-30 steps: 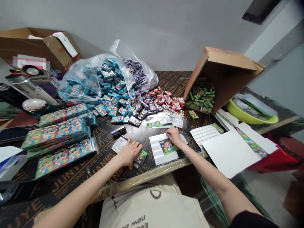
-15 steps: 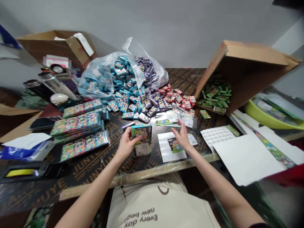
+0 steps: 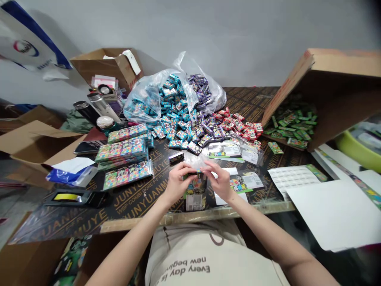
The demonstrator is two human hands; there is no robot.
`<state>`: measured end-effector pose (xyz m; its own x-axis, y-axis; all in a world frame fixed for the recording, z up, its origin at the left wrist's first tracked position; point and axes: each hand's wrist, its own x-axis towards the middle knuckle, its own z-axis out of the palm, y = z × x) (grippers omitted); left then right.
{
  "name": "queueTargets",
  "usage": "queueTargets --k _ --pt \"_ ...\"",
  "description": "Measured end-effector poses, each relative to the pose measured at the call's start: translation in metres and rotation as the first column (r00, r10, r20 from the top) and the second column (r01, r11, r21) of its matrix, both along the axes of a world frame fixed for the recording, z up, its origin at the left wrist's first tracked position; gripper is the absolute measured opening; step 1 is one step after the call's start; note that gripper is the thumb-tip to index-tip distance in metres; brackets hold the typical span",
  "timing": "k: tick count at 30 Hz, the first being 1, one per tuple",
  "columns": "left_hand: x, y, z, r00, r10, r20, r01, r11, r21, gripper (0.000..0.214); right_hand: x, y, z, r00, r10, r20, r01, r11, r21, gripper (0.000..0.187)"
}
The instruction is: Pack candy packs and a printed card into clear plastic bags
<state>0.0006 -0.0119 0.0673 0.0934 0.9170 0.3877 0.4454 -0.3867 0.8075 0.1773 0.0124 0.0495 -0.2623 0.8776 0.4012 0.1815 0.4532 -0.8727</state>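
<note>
Upright near the table's front edge stands a small dark printed box (image 3: 195,198) with green and colourful print and a pale panel low on its front. My left hand (image 3: 179,183) grips its upper left part, thumb across the front. At the top right corner, the fingers of my right hand (image 3: 219,180) are pinched together on the top edge. Fingers hide most of the box's top. Flat printed sheets (image 3: 253,180) lie beside and partly under my right hand. A dark purple small box (image 3: 176,158) sits just beyond my left hand.
Small blue packs (image 3: 175,123), purple packs (image 3: 205,133) and red packs (image 3: 238,125) are heaped behind. Stacked colourful packages (image 3: 125,153) and a tape dispenser (image 3: 74,197) lie left. A tilted carton (image 3: 285,85) holding green packs and white sheets (image 3: 321,210) stand and lie right.
My right hand has moved left from the flat sheets onto the top of the printed box. My left hand has shifted its hold towards the box's top. The camera view has turned left.
</note>
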Motion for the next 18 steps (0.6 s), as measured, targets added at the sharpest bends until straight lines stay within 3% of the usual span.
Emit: queueTargets --k 3,6,8,11,14,16,18 --pt "-0.003 0.001 0.0 0.995 -0.05 -0.085 0.053 0.998 0.04 0.015 0.005 -0.001 0.01 0.995 0.076 0.062 -0.075 0.997 -0.025 0.031" --pt "-0.006 0.001 0.0 0.99 -0.077 -0.114 0.084 0.995 0.051 0.016 0.008 0.011 0.03 0.997 -0.017 0.071 0.022 0.997 -0.071 0.034" --pt "-0.007 0.001 0.002 0.988 -0.089 -0.124 0.094 0.995 0.038 0.018 0.007 0.024 0.044 0.994 -0.065 0.093 0.069 0.997 -0.041 0.024" --pt "-0.01 0.003 0.005 0.992 -0.095 -0.08 0.093 0.995 -0.028 0.019 0.003 0.043 0.06 0.982 0.1 0.161 -0.08 0.989 -0.125 0.017" --pt "-0.013 0.006 0.004 0.993 -0.052 0.104 0.064 0.991 -0.118 0.007 -0.006 0.055 0.068 0.905 0.396 0.159 -0.317 0.874 -0.368 0.021" --pt "-0.014 0.007 0.001 0.98 -0.021 0.198 0.053 0.987 -0.153 0.002 -0.014 0.058 0.07 0.847 0.509 0.151 -0.391 0.79 -0.473 0.022" --pt "-0.015 0.008 -0.001 0.975 -0.018 0.221 0.054 0.986 -0.159 0.003 -0.022 0.059 0.068 0.81 0.563 0.163 -0.413 0.746 -0.522 0.022"
